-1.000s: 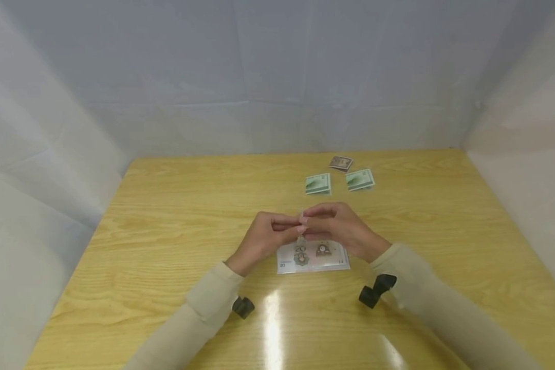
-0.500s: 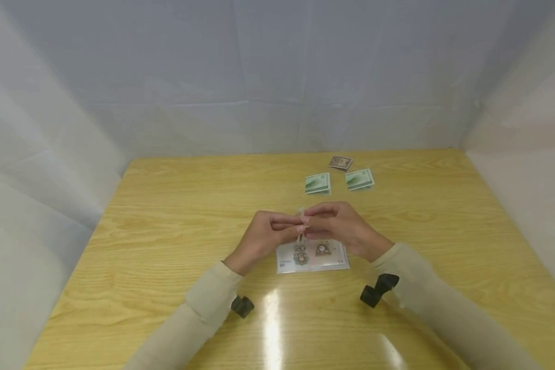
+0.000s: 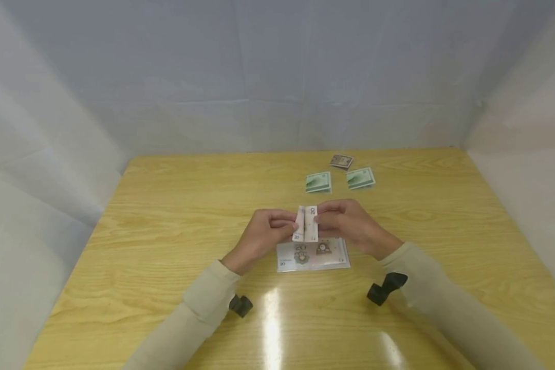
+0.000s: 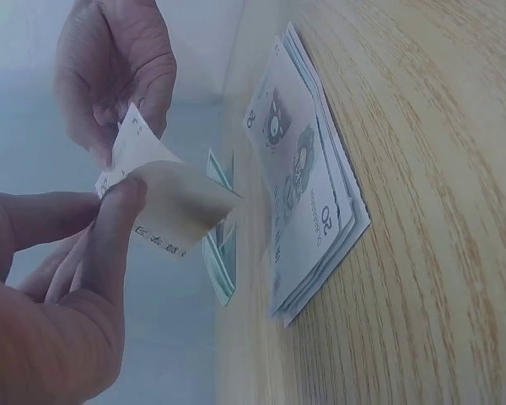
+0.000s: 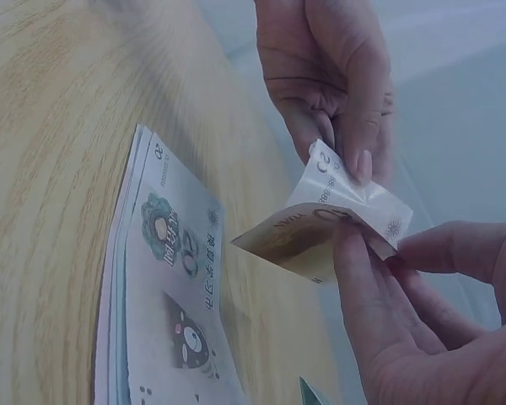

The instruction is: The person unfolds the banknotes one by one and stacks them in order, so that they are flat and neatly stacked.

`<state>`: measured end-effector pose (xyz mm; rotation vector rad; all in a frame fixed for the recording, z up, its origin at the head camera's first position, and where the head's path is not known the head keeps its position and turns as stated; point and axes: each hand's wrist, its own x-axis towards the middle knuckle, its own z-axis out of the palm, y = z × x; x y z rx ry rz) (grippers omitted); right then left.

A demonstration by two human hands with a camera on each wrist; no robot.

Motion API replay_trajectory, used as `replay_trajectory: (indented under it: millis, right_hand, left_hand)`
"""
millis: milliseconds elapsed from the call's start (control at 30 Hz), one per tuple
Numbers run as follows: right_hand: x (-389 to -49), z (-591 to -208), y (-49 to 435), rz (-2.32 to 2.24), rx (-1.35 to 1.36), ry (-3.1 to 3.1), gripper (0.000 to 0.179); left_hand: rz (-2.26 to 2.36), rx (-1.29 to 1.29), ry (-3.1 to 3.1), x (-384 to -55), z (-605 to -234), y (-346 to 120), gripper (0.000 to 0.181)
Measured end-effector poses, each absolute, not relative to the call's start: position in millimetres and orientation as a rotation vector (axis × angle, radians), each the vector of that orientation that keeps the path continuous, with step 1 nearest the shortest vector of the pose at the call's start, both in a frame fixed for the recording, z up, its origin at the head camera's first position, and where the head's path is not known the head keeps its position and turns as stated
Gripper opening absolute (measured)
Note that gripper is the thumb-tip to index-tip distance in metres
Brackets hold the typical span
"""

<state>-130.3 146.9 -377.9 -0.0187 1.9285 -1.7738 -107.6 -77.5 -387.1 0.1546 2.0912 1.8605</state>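
The person's sleeved left forearm (image 3: 189, 316) reaches in from the near left, the right forearm (image 3: 453, 303) from the near right, both slanting inward. The left hand (image 3: 261, 234) and right hand (image 3: 356, 226) face each other, slightly apart, each pinching between thumb and fingers.

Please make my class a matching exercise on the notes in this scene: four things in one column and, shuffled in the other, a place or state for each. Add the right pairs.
Column 1
1. Held note
2. Stack
3. Brown note
4. Green notes

Column 2
A. Folded, farthest from the person
B. On the table, nearest the person
C. Folded, a pair side by side
D. Bent along a crease, raised in the air

Pairs: 1-D, 2-B, 3-A, 4-C
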Motion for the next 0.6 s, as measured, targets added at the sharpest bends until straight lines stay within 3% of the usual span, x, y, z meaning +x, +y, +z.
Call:
replay_trajectory:
  millis: [600]
  right_hand:
    - [-130.3, -379.7, 177.9, -1.712, -0.019, 2.031, 0.038]
  left_hand:
    - [1.860, 0.051, 2.128, -105.5, -389.8, -85.7, 0.016]
